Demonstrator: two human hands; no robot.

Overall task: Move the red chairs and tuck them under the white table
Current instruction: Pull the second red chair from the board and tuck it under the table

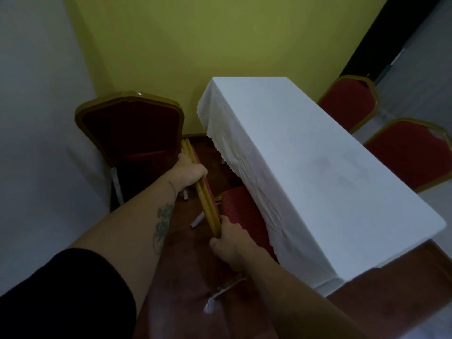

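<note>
A white-clothed table [305,152] stands against the yellow wall. A red chair [241,209] with a gold frame sits at its left long side, its seat partly under the hanging cloth. My left hand [189,171] grips the far end of the chair's gold backrest top. My right hand [228,237] grips the near end of the same backrest. A second red chair [132,133] stands in the corner to the left, facing me. Two more red chairs [347,101] [411,152] show their backs beyond the table's right side.
A white wall [36,118] closes the left side, close to the corner chair. The yellow wall [195,45] is behind the table. The floor [183,277] is dark reddish under me and pale tile at right. White chair leg tips show near my right arm.
</note>
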